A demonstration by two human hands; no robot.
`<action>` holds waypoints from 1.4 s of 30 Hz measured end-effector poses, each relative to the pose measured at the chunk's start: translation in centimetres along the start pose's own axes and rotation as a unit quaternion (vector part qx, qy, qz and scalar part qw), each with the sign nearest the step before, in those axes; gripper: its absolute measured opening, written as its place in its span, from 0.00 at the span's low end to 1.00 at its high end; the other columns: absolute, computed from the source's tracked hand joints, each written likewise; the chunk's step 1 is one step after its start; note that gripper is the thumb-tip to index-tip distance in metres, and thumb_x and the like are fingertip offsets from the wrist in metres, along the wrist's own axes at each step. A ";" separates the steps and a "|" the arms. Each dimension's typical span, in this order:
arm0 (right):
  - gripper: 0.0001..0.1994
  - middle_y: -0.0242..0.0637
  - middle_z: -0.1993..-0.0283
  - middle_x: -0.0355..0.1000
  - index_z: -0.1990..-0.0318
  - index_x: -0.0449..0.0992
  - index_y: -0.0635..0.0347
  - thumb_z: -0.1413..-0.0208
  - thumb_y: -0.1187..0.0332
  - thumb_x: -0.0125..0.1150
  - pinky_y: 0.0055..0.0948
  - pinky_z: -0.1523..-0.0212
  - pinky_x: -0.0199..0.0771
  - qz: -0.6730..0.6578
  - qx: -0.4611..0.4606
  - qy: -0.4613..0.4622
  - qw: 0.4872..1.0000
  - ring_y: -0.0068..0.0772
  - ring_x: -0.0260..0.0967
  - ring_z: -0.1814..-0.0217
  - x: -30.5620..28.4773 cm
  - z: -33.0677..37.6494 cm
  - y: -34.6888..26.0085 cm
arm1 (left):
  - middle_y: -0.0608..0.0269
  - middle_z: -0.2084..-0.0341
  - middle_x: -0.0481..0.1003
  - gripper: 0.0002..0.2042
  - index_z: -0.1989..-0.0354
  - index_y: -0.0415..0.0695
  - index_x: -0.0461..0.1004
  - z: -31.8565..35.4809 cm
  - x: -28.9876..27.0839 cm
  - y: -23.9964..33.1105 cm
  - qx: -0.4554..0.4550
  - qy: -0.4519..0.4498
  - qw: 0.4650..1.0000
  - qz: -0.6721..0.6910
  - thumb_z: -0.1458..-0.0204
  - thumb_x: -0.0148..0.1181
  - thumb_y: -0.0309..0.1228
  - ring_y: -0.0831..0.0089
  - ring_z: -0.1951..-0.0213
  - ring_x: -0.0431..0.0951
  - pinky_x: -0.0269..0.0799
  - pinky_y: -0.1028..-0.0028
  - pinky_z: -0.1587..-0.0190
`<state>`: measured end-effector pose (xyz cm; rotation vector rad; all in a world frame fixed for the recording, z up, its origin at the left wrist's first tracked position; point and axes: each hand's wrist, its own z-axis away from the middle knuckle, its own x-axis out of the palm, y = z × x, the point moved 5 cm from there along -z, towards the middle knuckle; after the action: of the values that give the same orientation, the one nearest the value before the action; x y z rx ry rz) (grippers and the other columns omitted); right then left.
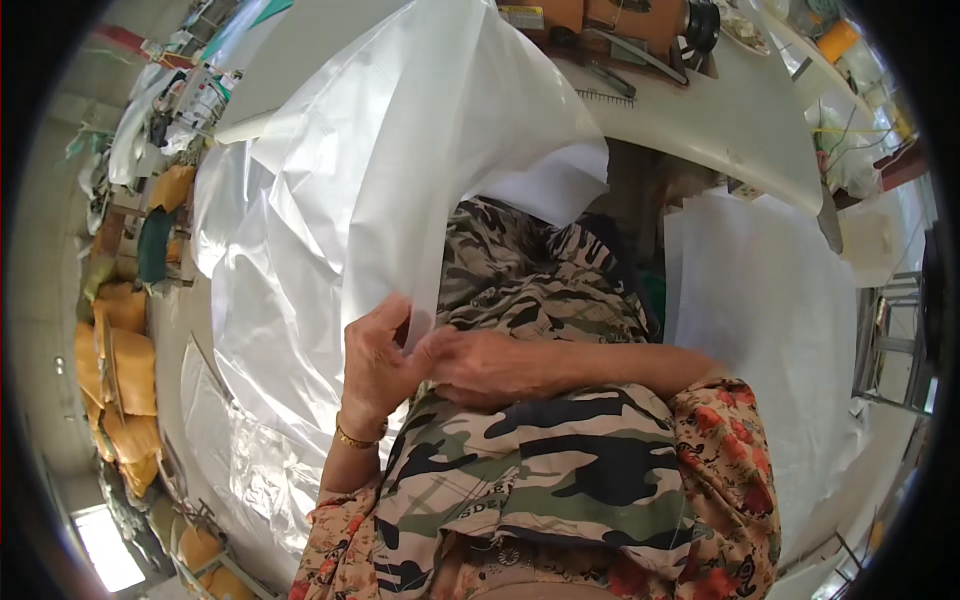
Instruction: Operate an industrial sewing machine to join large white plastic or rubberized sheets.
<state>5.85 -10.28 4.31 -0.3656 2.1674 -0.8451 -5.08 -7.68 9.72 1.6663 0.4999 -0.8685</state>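
Both together: pinching near edge of translucent plastic sheeting [320, 210] with left hand [378, 355] | pressing right hand [490, 365] against left, leaving unclear whether gripping | draping sheeting over white tabletop [700, 140], left of camouflage-print apron [560, 440]

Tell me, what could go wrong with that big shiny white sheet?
The gold bracelet on the left wrist sits close to the white sheet, so it might snag the material. The left hand and right hand meet at the sheet's lower edge, while much of it hangs loose; its weight could tug that edge away. It is already wrinkled on the left, so creases might deepen.
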 end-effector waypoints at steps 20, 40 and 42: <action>0.08 0.30 0.63 0.74 0.62 0.78 0.63 0.42 0.68 0.61 0.18 0.61 0.65 -0.367 0.299 0.349 0.809 0.16 0.67 0.64 -6.9 1.7 11.3 | 0.71 0.78 0.69 0.08 0.70 0.38 0.73 0.0 -9.4 -2.0 0.044 0.293 0.946 0.134 0.44 0.61 0.30 0.83 0.74 0.66 0.62 0.82 0.69; 0.10 0.40 0.76 0.69 0.70 0.67 0.61 0.45 0.67 0.59 0.36 0.74 0.72 0.125 0.153 0.104 0.975 0.44 0.72 0.75 -4.1 0.9 -2.1 | 0.61 0.80 0.69 0.03 0.65 0.36 0.72 1.0 2.2 -1.9 -0.024 -0.065 0.974 0.214 0.46 0.54 0.17 0.77 0.78 0.68 0.66 0.76 0.74; 0.09 0.42 0.76 0.71 0.68 0.67 0.63 0.45 0.67 0.58 0.35 0.77 0.73 0.111 0.154 0.072 0.979 0.43 0.74 0.76 -3.4 0.6 -2.0 | 0.63 0.78 0.70 0.03 0.65 0.36 0.72 1.1 2.3 -2.2 -0.059 -0.090 0.964 0.243 0.45 0.52 0.17 0.79 0.76 0.68 0.66 0.78 0.72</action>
<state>8.51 -10.32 7.26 0.0935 2.1131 -1.0846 -5.50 -8.44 6.41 1.4909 0.0074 -0.6033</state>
